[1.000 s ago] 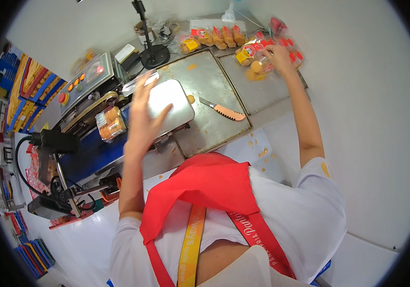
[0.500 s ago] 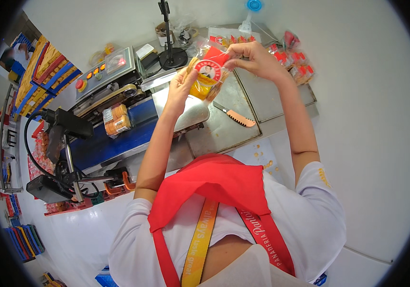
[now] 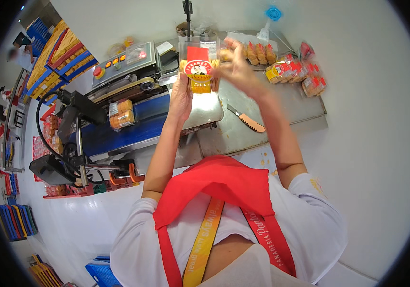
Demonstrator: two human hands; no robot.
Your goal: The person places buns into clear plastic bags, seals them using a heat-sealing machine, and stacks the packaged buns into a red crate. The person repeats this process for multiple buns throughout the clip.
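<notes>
Upright over the metal end plate (image 3: 210,107), a clear pack of biscuits (image 3: 199,71) with a red-and-yellow round label faces me. My left hand (image 3: 181,98) is closed round its lower left side. Just beside the pack's right edge, my right hand (image 3: 238,69) is blurred by motion, its fingers apart and nothing visible in them. Whether a fingertip touches the wrapper I cannot tell. Lower right of the pack, a knife (image 3: 247,119) with an orange, black-notched handle lies on the metal counter (image 3: 281,110).
A sealed biscuit pack (image 3: 121,115) sits on the blue conveyor belt (image 3: 145,126), beside a machine with a control panel (image 3: 124,62). Several finished packs (image 3: 300,71) lie at the back right. A black camera-like device on a stand (image 3: 83,112) is at left. Stacked crates (image 3: 61,62) stand beyond.
The pack has turned from tilted to upright, facing me. My right hand has come off its top right corner and opened. The whole view has shifted slightly.
</notes>
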